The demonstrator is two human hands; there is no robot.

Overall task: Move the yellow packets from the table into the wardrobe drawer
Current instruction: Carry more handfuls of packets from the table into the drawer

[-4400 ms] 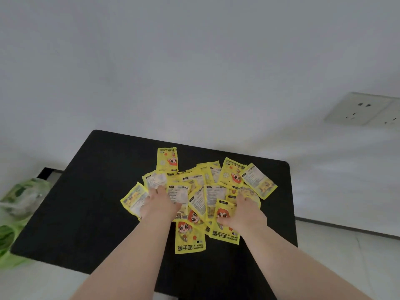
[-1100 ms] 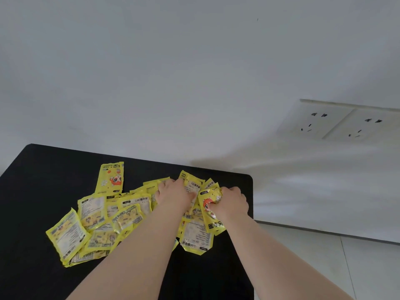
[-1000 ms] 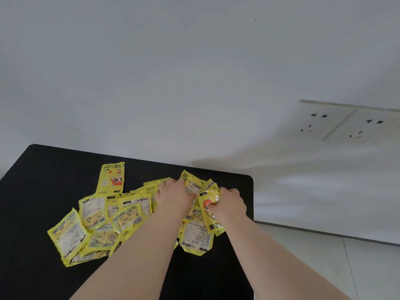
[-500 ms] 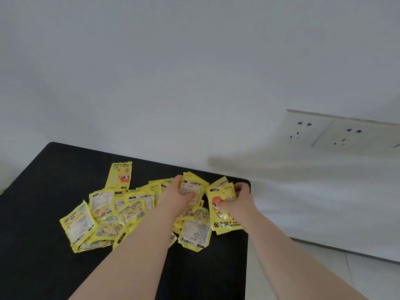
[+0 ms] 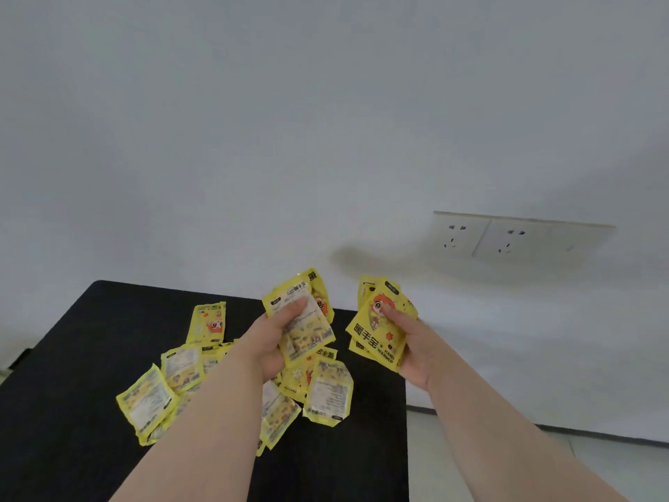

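Note:
Several yellow packets (image 5: 181,367) with cartoon prints lie scattered on the black table (image 5: 72,356). My left hand (image 5: 269,342) is raised above the pile and grips a small bunch of packets (image 5: 302,320). To its right, my right hand (image 5: 409,342) holds another fanned bunch of packets (image 5: 376,327) over the table's right edge. A single packet (image 5: 208,322) lies apart at the back of the pile. No wardrobe or drawer is in view.
A white wall rises right behind the table, with a double power socket plate (image 5: 503,240) low on the right. Light floor tiles (image 5: 506,465) show to the right of the table's edge.
Both hands closed on packets from the right part of the pile and lifted them off the table. The view has shifted a little to the right.

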